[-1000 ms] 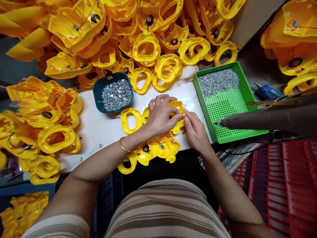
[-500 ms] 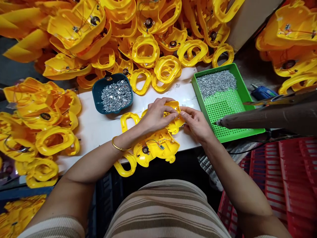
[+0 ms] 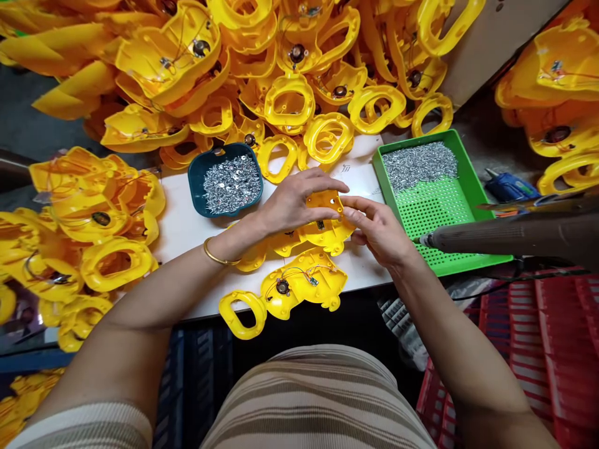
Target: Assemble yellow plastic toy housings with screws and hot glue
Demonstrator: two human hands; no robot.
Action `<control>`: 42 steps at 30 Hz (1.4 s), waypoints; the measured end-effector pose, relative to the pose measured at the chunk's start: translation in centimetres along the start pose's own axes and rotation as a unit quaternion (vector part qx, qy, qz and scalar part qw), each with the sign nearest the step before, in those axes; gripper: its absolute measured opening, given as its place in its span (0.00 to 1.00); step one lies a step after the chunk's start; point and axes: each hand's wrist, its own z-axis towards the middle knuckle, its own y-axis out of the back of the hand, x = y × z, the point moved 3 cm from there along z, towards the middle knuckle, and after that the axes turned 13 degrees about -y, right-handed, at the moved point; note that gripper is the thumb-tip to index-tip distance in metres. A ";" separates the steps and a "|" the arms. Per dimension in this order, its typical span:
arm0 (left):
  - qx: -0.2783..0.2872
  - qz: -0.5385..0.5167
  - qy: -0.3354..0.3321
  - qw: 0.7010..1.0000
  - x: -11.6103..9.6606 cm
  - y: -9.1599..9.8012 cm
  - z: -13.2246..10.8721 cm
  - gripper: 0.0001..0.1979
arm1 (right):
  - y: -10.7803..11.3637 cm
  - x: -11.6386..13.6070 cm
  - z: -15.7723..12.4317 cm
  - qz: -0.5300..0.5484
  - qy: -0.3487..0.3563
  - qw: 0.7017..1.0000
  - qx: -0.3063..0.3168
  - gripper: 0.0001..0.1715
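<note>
A yellow plastic shell (image 3: 327, 232) with a small circuit board lies open side up on the white tabletop. Over its upper part reaches my left hand (image 3: 292, 202), thumb and fingers apart, with the shell showing between them. My right hand (image 3: 379, 227) has its thumb and index finger closed at the shell's right edge. Closer to my body, a second yellow shell (image 3: 299, 287) with a round speaker and thin wires rests at the table's edge, its oval loop handle (image 3: 243, 313) jutting past it.
A dark teal bin (image 3: 194, 187) of small metal screws stands behind my left hand. To the right sits a green perforated tray (image 3: 435, 234) of screws, with a dark electric screwdriver (image 3: 468, 239) over it. Yellow shells (image 3: 163, 62) are heaped behind and at left (image 3: 103, 193).
My left thumb and fingers have spread apart from a near pinch over the shell. My right hand stays at the shell's right edge. The whole view has shifted slightly.
</note>
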 end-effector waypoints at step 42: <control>0.088 -0.072 0.365 0.924 -9.3 0.8 -18.5 0.13 | 0.6 -0.9 -1.7 -0.243 0.035 0.969 0.003 0.27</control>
